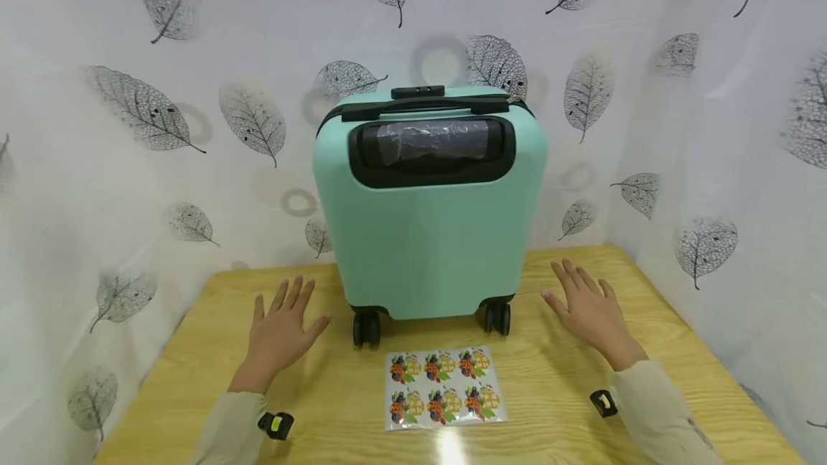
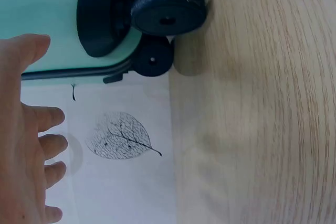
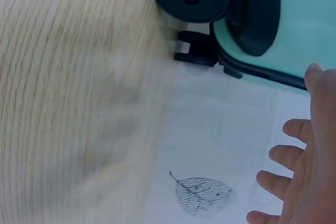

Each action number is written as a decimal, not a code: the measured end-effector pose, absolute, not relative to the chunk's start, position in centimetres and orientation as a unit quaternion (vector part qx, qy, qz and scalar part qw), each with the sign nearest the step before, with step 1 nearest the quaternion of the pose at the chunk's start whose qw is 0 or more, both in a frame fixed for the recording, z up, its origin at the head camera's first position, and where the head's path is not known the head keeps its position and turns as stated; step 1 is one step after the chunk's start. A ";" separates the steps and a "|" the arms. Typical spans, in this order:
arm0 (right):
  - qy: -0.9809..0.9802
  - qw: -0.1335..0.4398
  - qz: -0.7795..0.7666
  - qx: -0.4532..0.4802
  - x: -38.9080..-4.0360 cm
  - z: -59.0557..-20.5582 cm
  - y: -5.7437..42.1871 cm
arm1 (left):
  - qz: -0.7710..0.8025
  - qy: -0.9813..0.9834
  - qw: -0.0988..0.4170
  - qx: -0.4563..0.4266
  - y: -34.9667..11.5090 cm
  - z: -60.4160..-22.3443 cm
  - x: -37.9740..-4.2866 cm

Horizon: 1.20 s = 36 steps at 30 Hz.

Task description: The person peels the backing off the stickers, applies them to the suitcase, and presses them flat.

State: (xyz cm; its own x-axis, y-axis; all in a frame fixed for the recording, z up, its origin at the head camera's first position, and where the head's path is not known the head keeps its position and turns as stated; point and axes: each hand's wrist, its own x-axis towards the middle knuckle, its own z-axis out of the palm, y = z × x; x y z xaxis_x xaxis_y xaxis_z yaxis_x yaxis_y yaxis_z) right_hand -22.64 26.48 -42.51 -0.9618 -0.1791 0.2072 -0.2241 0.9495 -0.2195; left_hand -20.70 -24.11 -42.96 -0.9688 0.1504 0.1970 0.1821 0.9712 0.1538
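Observation:
A mint-green suitcase stands upright on its black wheels, with a black carry handle along its top. Before it lies a clear sheet of fruit stickers, printed with several round bunches of fruit. To the left of the case is my left hand, palm down with fingers spread and nothing held. My right hand is on the other side, its fingers likewise extended and bare. Each wrist view shows a wheel and lower corner of the suitcase beyond the thumb.
The wooden table carries everything. Behind it hangs a white curtain with a dark leaf print, which also runs along both sides. A black strap with a small yellow-green patch sits at the left cuff, and a similar one at the right.

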 end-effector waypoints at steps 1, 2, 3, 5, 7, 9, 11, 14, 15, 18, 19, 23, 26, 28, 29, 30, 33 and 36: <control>-0.982 0.099 0.121 0.107 -22.5 -42.5 26.4 | -0.085 -0.989 0.091 -0.085 -24.0 -43.0 -20.7; -0.981 0.103 0.121 0.113 -22.3 -42.4 26.3 | -0.087 -0.988 0.093 -0.086 -23.9 -42.9 -20.6; -0.980 0.107 0.120 0.118 -22.2 -42.4 26.2 | -0.089 -0.988 0.093 -0.088 -23.8 -42.8 -20.6; -0.978 0.113 0.118 0.128 -21.9 -42.3 26.0 | -0.090 -0.987 0.093 -0.091 -23.6 -42.7 -20.4; -0.977 0.121 0.115 0.136 -21.6 -42.2 25.8 | -0.095 -0.986 0.093 -0.097 -23.2 -42.6 -20.2; -0.976 0.124 0.110 0.141 -21.1 -42.1 25.6 | -0.101 -0.985 0.093 -0.107 -22.8 -42.6 -20.0; -0.975 0.128 0.107 0.149 -20.7 -42.1 25.4 | -0.105 -0.983 0.096 -0.117 -22.4 -42.8 -19.7; -0.973 0.130 0.101 0.164 -19.9 -42.1 25.0 | -0.116 -0.979 0.108 -0.130 -21.8 -43.3 -19.2; -0.972 0.131 0.099 0.169 -19.8 -42.1 24.8 | -0.123 -0.976 0.116 -0.135 -21.7 -43.5 -19.0; -0.969 0.138 0.094 0.180 -19.4 -42.3 24.3 | -0.147 -0.968 0.139 -0.146 -21.1 -43.8 -18.5; -0.968 0.141 0.094 0.185 -19.2 -42.3 24.1 | -0.155 -0.966 0.146 -0.150 -20.9 -43.9 -18.4; -0.961 0.153 0.097 0.208 -19.0 -42.6 23.4 | -0.193 -0.954 0.159 -0.165 -20.0 -43.9 -18.0; -0.957 0.148 0.105 0.228 -18.9 -42.9 22.6 | -0.231 -0.943 0.161 -0.178 -19.2 -44.0 -17.9; -0.954 0.139 0.112 0.240 -18.8 -43.1 22.0 | -0.256 -0.936 0.155 -0.185 -18.7 -44.1 -17.8; -0.953 0.135 0.114 0.246 -18.8 -43.3 21.7 | -0.266 -0.934 0.148 -0.188 -18.5 -44.2 -17.7; -0.952 0.131 0.117 0.251 -18.7 -43.4 21.4 | -0.275 -0.933 0.135 -0.187 -18.2 -44.3 -17.7; -0.949 0.117 0.127 0.262 -18.6 -43.9 20.4 | -0.299 -0.936 0.074 -0.171 -17.7 -44.9 -17.6; -0.948 0.089 0.147 0.269 -18.5 -44.3 19.7 | -0.324 -0.934 0.006 -0.151 -17.3 -45.3 -17.4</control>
